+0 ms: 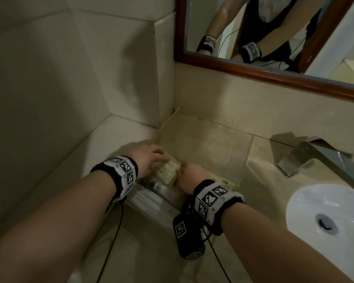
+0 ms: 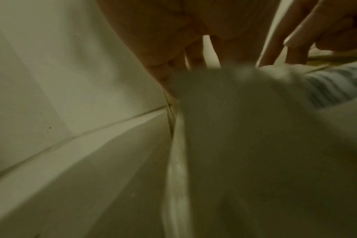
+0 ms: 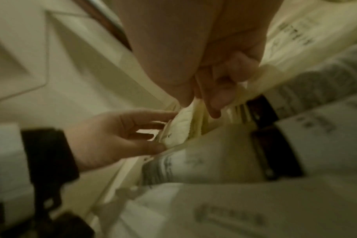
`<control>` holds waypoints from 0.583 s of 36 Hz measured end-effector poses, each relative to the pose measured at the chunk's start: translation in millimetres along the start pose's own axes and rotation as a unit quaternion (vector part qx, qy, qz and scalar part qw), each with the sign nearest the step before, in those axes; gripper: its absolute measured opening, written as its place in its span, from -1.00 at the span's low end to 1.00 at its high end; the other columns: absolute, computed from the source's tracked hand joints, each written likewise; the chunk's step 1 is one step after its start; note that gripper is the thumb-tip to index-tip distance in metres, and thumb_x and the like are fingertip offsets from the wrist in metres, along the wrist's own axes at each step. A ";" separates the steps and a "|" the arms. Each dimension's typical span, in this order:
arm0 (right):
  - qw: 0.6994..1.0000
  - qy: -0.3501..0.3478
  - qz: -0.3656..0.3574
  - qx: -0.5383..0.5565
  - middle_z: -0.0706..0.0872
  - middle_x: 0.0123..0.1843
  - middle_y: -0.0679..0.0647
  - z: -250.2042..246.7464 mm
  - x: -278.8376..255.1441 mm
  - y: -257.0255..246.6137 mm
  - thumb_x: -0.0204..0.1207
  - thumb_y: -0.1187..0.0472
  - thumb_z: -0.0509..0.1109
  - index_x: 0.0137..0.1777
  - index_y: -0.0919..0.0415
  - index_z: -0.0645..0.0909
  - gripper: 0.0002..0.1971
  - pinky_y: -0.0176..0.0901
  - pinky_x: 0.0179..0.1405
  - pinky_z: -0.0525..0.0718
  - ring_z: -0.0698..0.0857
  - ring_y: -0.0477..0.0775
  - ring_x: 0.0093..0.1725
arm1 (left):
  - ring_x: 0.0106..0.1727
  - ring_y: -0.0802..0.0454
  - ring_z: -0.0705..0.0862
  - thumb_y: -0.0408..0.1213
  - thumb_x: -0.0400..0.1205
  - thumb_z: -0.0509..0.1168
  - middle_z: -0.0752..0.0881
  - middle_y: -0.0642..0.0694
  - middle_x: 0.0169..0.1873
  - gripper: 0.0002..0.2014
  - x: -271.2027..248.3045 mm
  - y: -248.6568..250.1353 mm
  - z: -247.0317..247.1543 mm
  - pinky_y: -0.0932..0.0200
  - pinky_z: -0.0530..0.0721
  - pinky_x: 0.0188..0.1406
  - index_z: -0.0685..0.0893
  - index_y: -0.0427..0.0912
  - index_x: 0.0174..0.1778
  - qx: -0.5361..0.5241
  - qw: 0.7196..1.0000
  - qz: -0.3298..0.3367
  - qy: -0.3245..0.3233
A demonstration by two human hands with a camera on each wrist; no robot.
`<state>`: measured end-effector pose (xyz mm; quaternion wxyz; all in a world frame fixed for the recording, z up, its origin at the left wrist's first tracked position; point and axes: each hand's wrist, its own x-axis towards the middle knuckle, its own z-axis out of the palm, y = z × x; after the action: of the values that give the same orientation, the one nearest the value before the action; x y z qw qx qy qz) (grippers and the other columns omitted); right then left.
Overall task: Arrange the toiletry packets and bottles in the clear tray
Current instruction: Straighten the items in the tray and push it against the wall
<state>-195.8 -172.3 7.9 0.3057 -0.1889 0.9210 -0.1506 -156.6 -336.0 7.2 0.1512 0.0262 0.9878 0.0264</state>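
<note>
A clear tray (image 1: pixel 247 152) sits on the counter in the corner. Over its near-left part both hands hold a small stack of cream toiletry packets (image 1: pixel 168 170). My left hand (image 1: pixel 159 158) takes the stack's left end between fingers and thumb. My right hand (image 1: pixel 182 170) pinches the right end. In the right wrist view the right hand (image 3: pixel 204 103) curls its fingers on the packets (image 3: pixel 178 128), and the left hand (image 3: pixel 163 130) brackets their far end. White bottles (image 1: pixel 157 188) with black caps (image 3: pixel 275 153) lie along the tray's near side. The left wrist view is blurred.
A tiled ledge (image 1: pixel 90 139) and wall close off the left side. A chrome faucet (image 1: pixel 319 158) and a white basin (image 1: pixel 325 221) lie to the right. A wood-framed mirror (image 1: pixel 274 74) hangs above the counter. Most of the tray's far floor (image 1: pixel 202 139) shows bare.
</note>
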 end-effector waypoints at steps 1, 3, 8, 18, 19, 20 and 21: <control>1.000 0.014 0.000 -0.008 0.67 0.24 0.18 -1.1 -2.8 0.6 0.68 0.11 0.13 0.34 0.19 0.45 -0.70 -0.09 0.01 0.58 0.67 0.22 0.19 | 0.58 0.02 0.30 -0.20 0.61 0.29 0.23 0.06 0.61 -0.42 1.0 -1.8 1.9 0.19 0.26 0.52 0.31 0.21 0.55 0.001 1.000 0.000 -0.003; 0.998 0.047 -0.025 -0.042 0.67 0.19 0.15 -2.0 -6.7 0.8 0.65 0.15 0.15 0.35 0.13 0.42 -0.71 -0.05 -0.04 0.61 0.68 0.22 0.14 | 0.62 0.02 0.24 -0.19 0.62 0.28 0.18 0.04 0.63 -0.42 2.2 -3.7 3.5 0.21 0.20 0.55 0.29 0.22 0.56 -0.001 1.000 -0.008 -0.013; 0.980 0.009 -0.105 -0.166 0.50 0.40 0.09 -2.5 -4.4 -0.6 0.67 0.11 0.12 0.50 -0.02 0.39 -0.61 0.02 0.13 0.66 0.61 0.21 0.30 | 0.64 -0.01 0.22 -0.38 0.61 0.27 0.15 0.00 0.65 -0.41 7.1 -4.3 3.6 0.24 0.24 0.53 0.34 0.13 0.55 -0.029 0.998 -0.016 -0.050; 0.966 0.001 -0.097 -0.240 0.51 0.28 0.07 -2.9 -2.4 -8.0 0.64 -0.04 0.21 0.33 0.08 0.59 -0.64 0.03 0.09 0.67 0.63 0.22 0.18 | 0.55 -0.12 0.32 -0.31 0.60 0.27 0.31 -0.14 0.57 -0.33 9.0 0.5 -4.4 0.10 0.30 0.52 0.18 -0.03 0.62 0.069 0.992 -0.017 -0.105; 0.964 0.015 -0.106 -0.245 0.51 0.25 0.07 -1.7 -4.9 -7.2 0.62 -0.07 0.24 0.32 0.08 0.59 -0.63 0.03 0.05 0.66 0.63 0.22 0.15 | 0.56 -0.12 0.29 -0.30 0.61 0.26 0.28 -0.13 0.58 -0.35 8.9 0.9 -3.6 0.13 0.28 0.52 0.19 -0.02 0.62 0.068 0.993 -0.022 -0.099; 0.961 0.031 -0.119 -0.249 0.50 0.25 0.08 -1.3 -7.3 -5.8 0.60 -0.09 0.26 0.32 0.07 0.58 -0.61 0.04 0.03 0.63 0.62 0.21 0.14 | 0.55 -0.10 0.30 -0.27 0.61 0.27 0.27 -0.12 0.58 -0.37 8.0 1.6 -4.3 0.15 0.28 0.50 0.23 -0.02 0.61 0.059 0.995 -0.029 -0.079; 0.958 0.045 -0.132 -0.251 0.48 0.25 0.08 -1.9 -9.5 -3.2 0.58 -0.12 0.27 0.35 0.06 0.56 -0.58 0.05 0.05 0.59 0.59 0.21 0.16 | 0.55 -0.08 0.31 -0.24 0.59 0.30 0.27 -0.10 0.58 -0.36 7.7 1.9 -4.4 0.17 0.29 0.49 0.25 -0.02 0.60 0.059 0.996 -0.027 -0.062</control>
<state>-189.1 -170.6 15.5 0.1844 -0.3723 0.9088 0.0382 -165.2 -333.9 9.2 0.2110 0.0104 0.9767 -0.0374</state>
